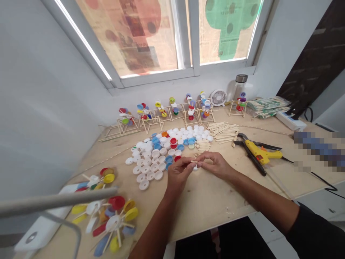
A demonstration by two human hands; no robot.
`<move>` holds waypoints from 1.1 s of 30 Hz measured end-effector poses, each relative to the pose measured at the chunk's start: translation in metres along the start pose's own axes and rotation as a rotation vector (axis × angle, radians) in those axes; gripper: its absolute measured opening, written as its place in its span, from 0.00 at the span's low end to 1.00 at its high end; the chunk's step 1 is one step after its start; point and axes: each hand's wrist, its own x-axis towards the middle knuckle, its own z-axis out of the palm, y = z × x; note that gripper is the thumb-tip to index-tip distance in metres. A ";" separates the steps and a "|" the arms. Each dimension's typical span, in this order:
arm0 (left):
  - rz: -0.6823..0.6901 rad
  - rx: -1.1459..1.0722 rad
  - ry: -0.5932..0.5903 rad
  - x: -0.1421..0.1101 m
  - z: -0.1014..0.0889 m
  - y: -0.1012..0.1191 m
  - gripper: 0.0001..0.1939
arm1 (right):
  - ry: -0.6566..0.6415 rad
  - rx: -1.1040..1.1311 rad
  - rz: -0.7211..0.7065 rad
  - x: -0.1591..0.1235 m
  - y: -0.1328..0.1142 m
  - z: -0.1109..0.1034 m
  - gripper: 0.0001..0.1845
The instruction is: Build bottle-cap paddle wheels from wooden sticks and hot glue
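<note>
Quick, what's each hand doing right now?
Left hand: fingers closed, pinching a small pale piece, too tiny to name.
Right hand: fingers closed too, pinching at the same spot, by a white cap.

Both my forearms reach forward, bare. Left hand (181, 173) and right hand (214, 164) meet at the fingertips; fingers curled, thumbs nearly touching, wrists raised, right forearm slanting inward.

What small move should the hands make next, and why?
I'd probably ease the pale stick down toward the white cap, both pinches steady: the left hand and right hand seem to hold it at their fingertips, and the cap shows just below. Whether they touch, I can't tell.
</note>
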 end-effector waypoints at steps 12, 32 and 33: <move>-0.227 -0.277 -0.116 -0.003 0.009 0.013 0.16 | 0.484 -0.824 0.052 -0.083 0.000 -0.136 0.13; -0.316 -0.314 -0.185 0.002 0.008 0.001 0.20 | 0.103 -1.224 0.116 -0.123 0.064 -0.172 0.18; -0.317 -0.316 -0.179 0.002 0.008 0.001 0.20 | 0.129 -1.198 0.120 -0.122 0.061 -0.169 0.17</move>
